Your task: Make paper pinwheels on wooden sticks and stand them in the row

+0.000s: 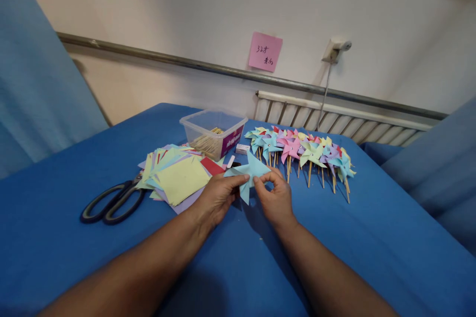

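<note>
A light blue paper pinwheel (253, 164) is held up above the table, its pointed blades folded toward the middle. My left hand (222, 192) pinches its left side, thumb on the front. From the right, my right hand (274, 193) closes thumb and fingers on the paper near its centre. Whether a stick or pin is behind the paper is hidden. Just left of my hands lies a loose pile of coloured paper sheets (182, 178), pale yellow on top. Scissors (115, 201) with black handles rest beside it, blades partly under the paper.
A clear plastic box (191, 131) with thin wooden sticks stands behind the paper. Near it is a small white box (242, 149). Several finished pinwheels (292, 148) on sticks lie at the right back. A blue cloth (334, 257) covers the table; a radiator (342, 119) is behind.
</note>
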`<state>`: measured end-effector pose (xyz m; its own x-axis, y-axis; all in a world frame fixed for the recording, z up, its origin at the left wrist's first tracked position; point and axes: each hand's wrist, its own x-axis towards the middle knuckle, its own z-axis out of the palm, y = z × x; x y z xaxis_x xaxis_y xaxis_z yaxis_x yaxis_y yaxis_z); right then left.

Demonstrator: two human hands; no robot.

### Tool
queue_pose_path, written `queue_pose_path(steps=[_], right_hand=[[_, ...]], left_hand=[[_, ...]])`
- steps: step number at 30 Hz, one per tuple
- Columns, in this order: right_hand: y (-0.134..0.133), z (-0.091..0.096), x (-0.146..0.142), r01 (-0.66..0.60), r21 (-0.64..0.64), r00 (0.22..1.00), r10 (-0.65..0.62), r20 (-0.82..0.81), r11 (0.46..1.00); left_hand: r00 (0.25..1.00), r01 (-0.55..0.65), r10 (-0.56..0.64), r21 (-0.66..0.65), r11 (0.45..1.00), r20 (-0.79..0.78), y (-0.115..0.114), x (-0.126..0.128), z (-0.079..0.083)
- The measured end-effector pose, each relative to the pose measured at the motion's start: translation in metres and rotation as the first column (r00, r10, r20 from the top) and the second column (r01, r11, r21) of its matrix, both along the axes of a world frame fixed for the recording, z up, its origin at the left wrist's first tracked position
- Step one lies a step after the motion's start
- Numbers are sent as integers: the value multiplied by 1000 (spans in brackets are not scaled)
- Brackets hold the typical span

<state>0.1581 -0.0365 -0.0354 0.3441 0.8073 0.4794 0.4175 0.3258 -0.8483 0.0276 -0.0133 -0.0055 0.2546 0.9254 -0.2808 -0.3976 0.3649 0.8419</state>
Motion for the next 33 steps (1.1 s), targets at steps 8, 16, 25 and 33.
queue_pose_path(steps=[8, 16, 25, 33], right_hand=[[1, -1, 0, -1, 6, 1000, 1, -22, 1000], [2, -1, 1, 7, 3, 1000, -7, -7, 1000], [2, -1, 1, 6, 5, 1000, -6, -19, 1000], [1, -1, 0, 4, 2, 1000, -4, -21, 1000]], left_hand=[[999, -3, 3, 4, 1000, -40, -1, 0, 1], [999, 6, -6, 1, 1000, -49, 1, 0, 0], [999, 4, -4, 5, 1000, -47, 1, 0, 0], [997, -8, 8, 6, 1000, -77, 0, 0, 0]])
